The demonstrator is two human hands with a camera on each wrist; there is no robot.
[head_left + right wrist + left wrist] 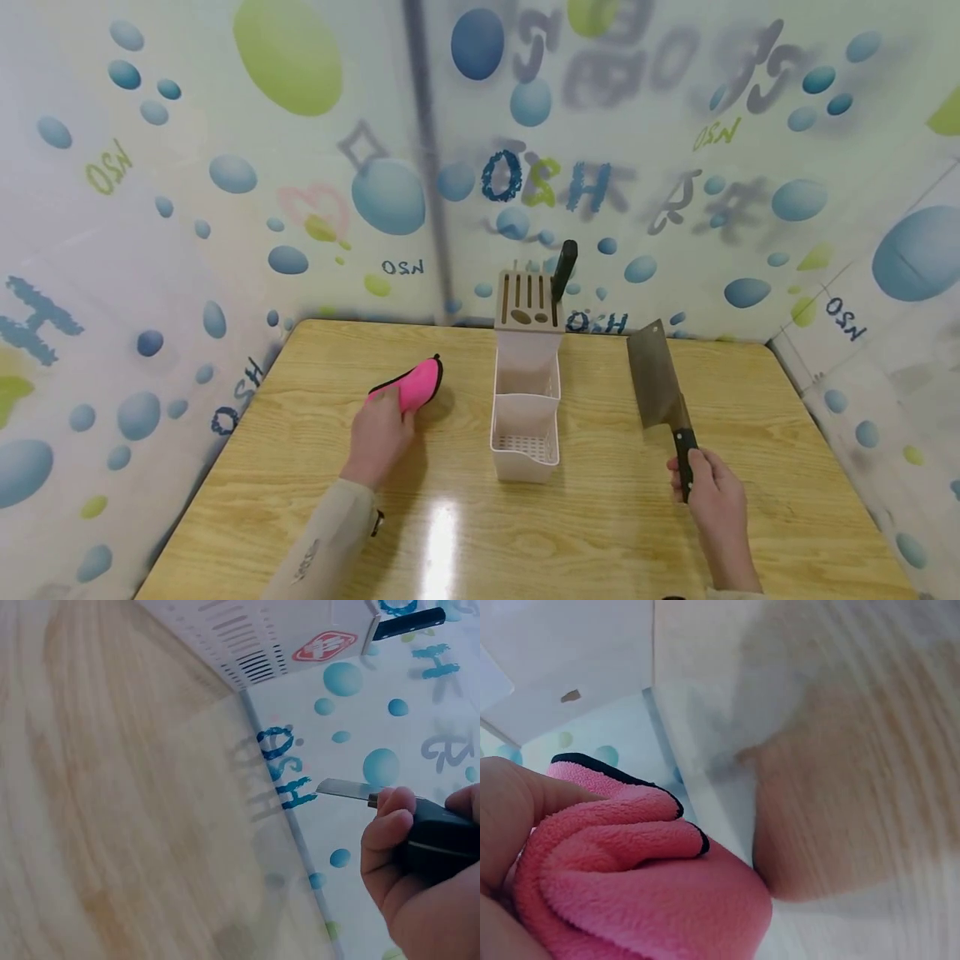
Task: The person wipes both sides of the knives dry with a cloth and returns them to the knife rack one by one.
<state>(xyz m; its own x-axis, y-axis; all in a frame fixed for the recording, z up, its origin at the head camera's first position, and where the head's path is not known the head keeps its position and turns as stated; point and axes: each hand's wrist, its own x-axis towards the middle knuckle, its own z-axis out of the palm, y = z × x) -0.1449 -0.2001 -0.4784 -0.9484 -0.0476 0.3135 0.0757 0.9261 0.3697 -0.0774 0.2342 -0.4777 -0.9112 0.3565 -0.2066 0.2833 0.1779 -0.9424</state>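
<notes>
On the left of the table, my left hand (381, 435) grips a folded pink cloth (422, 383) with black edging. Up close in the left wrist view, the fluffy pink cloth (667, 900) is bunched between thumb and fingers. To the right, my right hand (716, 500) holds a cleaver (656, 379) by its black handle, the broad blade angled toward the back wall. In the right wrist view the fingers wrap the dark handle (439, 840), and the blade shows nearly edge-on. Between the hands stands a white knife holder (525, 408) with a slotted beige top.
A black-handled knife (565, 271) stands in the holder's right slot. Two open bins form the holder's front. The wooden table (300, 500) meets a patterned wall covering (465, 250) at its back and sides.
</notes>
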